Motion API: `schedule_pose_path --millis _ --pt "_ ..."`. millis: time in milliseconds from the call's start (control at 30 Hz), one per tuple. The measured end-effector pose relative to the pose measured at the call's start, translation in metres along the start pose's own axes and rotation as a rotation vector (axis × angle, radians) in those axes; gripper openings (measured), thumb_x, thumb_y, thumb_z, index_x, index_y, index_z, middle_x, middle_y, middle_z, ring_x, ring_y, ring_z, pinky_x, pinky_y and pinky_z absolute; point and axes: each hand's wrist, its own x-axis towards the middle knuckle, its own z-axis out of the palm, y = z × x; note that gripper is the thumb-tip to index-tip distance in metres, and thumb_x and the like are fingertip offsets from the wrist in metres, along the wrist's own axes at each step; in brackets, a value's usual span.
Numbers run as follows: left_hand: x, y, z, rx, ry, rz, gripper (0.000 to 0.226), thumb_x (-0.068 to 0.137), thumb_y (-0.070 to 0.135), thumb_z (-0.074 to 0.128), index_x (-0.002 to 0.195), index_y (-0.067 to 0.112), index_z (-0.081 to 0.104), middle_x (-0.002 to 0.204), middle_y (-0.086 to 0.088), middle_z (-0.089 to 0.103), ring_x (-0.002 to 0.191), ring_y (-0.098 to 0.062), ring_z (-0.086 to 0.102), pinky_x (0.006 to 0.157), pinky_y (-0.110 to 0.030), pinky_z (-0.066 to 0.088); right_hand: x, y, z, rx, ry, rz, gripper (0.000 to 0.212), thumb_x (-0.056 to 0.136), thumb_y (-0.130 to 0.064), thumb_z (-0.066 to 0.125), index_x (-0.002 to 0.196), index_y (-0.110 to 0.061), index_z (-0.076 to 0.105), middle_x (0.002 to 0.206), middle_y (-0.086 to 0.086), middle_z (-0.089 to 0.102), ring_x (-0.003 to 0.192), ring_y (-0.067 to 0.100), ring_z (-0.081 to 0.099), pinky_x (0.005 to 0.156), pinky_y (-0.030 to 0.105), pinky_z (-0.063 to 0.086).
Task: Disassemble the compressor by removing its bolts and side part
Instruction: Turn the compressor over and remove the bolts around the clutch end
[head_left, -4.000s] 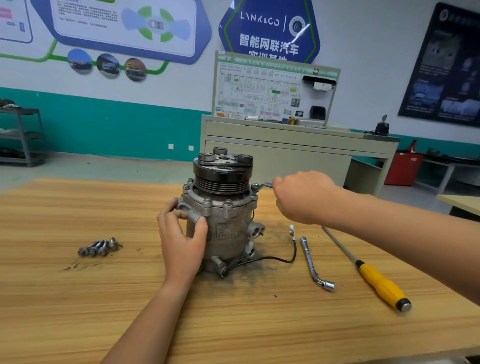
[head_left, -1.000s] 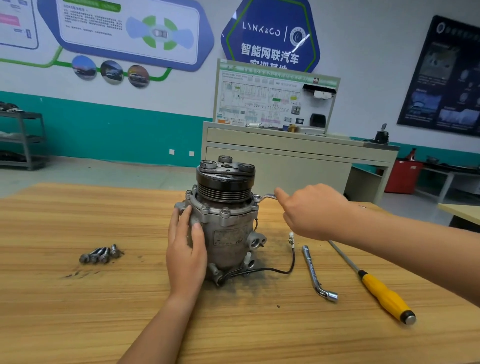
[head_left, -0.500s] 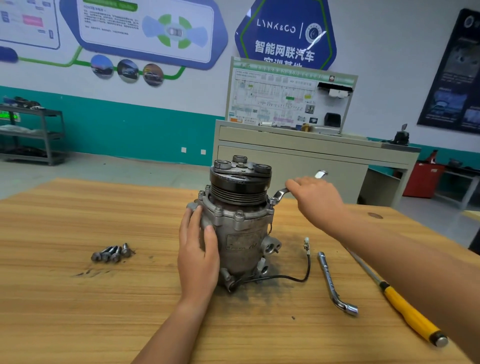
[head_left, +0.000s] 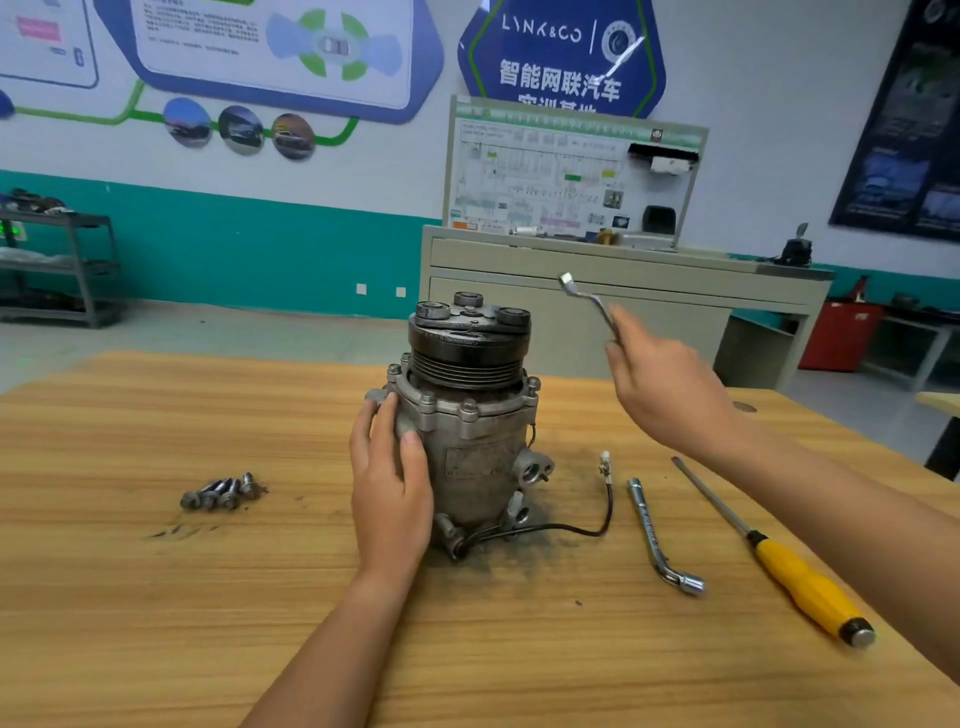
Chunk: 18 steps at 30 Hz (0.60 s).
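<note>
Beside the compressor (head_left: 467, 415), right hand (head_left: 660, 384) grips wrench (head_left: 587, 301).

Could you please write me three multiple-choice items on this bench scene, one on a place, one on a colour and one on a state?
1. Where do the loose bolts lie?
A. On the table, left of the compressor
B. On top of the compressor
C. In a plastic tray

2. What colour is the screwdriver handle?
A. Red
B. Yellow
C. Green

3. How is the wrench in the right hand placed?
A. Seated on a bolt
B. Held in the air, clear of the compressor
C. Lying on the table

Answers:
1 A: they cluster on the wood beyond the left hand.
2 B: the handle is plainly yellow.
3 B: it touches nothing but the hand.
</note>
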Motion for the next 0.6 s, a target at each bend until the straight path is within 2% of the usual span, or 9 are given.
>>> schedule_pose_path --millis 133,233,333,500,600 --pt "0.000 0.000 0.000 0.000 -0.013 -0.020 0.040 0.099 0.020 0.038 0.139 0.019 0.041 0.150 0.000 0.029 0.119 0.014 0.023 0.085 0.011 0.014 -0.023 -0.007 -0.012 -0.153 -0.265 0.025 0.028 0.098 -0.017 0.034 0.125 -0.019 0.041 0.067 -0.002 0.050 0.060 0.017 0.051 0.054 0.033 0.047" --pt "0.000 0.000 -0.001 0.008 -0.013 -0.018 0.040 0.099 0.019 0.038 0.139 0.018 0.042 0.150 -0.002 0.029 0.120 0.012 0.023 0.086 0.011 0.013 -0.029 -0.013 -0.014 -0.197 -0.349 0.051 0.034 0.097 -0.016 0.036 0.130 -0.024 0.040 0.076 -0.001 0.056 0.067 0.017 0.056 0.061 0.036 0.054" --pt "0.000 0.000 -0.001 -0.001 -0.012 -0.019 0.039 0.099 0.020 0.038 0.138 0.017 0.043 0.149 -0.002 0.029 0.119 0.013 0.023 0.085 0.011 0.014 -0.029 -0.015 -0.012 -0.220 -0.373 0.047 0.040 0.096 -0.012 0.038 0.133 -0.025 0.037 0.079 -0.001 0.057 0.066 0.015 0.056 0.061 0.034 0.055" --pt "0.000 -0.001 -0.001 0.000 -0.010 -0.007 0.040 0.100 0.019 0.038 0.139 0.017 0.040 0.150 -0.002 0.030 0.120 0.015 0.021 0.085 0.012 0.014 -0.019 -0.023 -0.015 -0.278 -0.377 0.009 0.037 0.095 -0.009 0.037 0.129 -0.022 0.043 0.069 -0.002 0.047 0.066 0.015 0.053 0.057 0.029 0.049" --pt "0.000 -0.002 0.000 -0.006 -0.005 0.003 0.040 0.100 0.018 0.038 0.140 0.017 0.039 0.149 -0.003 0.031 0.121 0.015 0.021 0.086 0.011 0.014 -0.016 -0.034 -0.016 -0.381 -0.365 -0.069 0.035 0.091 -0.004 0.038 0.124 -0.015 0.045 0.062 -0.002 0.039 0.054 0.013 0.042 0.045 0.023 0.035"
